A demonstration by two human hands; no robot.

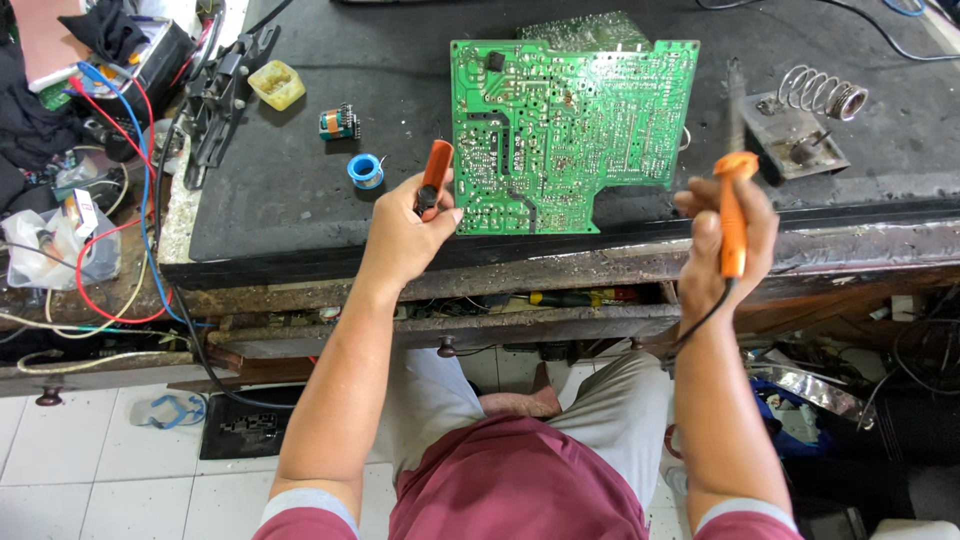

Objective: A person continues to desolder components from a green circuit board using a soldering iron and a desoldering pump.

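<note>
The left hand (405,235) is closed around an orange-handled tool (434,178), its grip wrapped low on the handle so the upper part stands clear, just beside the left edge of the green circuit board (570,135); what kind of tool it is, the hand hides. The right hand (725,235) is shut on an orange soldering iron (734,200), fingers round the handle, the dark tip pointing up and away, the cord trailing down past the wrist. The board lies flat, solder side up, on the dark counter (300,180), its near edge close to the counter's front lip; it looks light, stiff and brittle, with sharp solder points on its face, so it is best taken by its bare edges rather than pressed on the middle. The iron is light and should be held only by the handle; its metal end is likely hot. A coiled iron stand (815,105) sits to the right; a small blue solder spool (365,170) lies near the left hand.
</note>
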